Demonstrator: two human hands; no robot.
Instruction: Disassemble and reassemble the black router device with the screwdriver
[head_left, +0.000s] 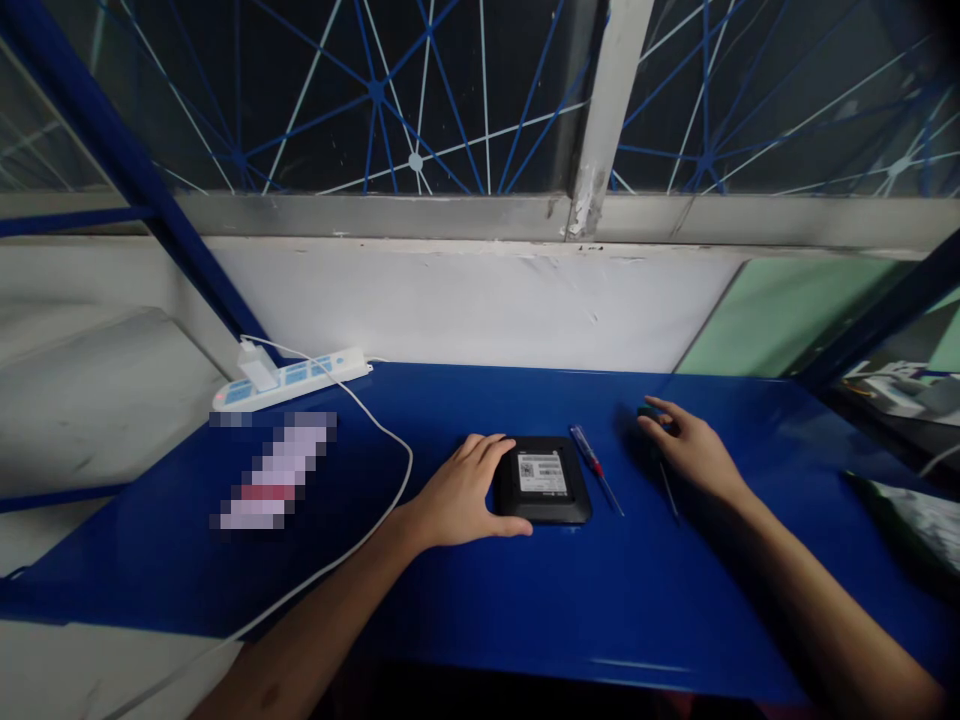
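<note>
A flat black box (pixel 582 508) with rounded corners lies on the blue table, its white printed label and square code facing up. My left hand (pixel 463 497) grips its left side, fingers over the far corner and thumb along the near edge. To the right of the box rests a screwdriver (pixel 587 452) with a clear and red handle, touched by neither hand. Farther right, my right hand (pixel 686 447) is closed around the dark green handle of another screwdriver (pixel 670 492). Its thin shaft points toward the near side of the table, and my fingers partly cover the handle.
A white power strip (pixel 330 368) with a plugged-in charger (pixel 257 366) sits at the back left. Its white cable (pixel 410 465) loops across the table and passes my left forearm. A pixelated pinkish item (pixel 277 475) lies at left, a shiny bag (pixel 919 520) at right.
</note>
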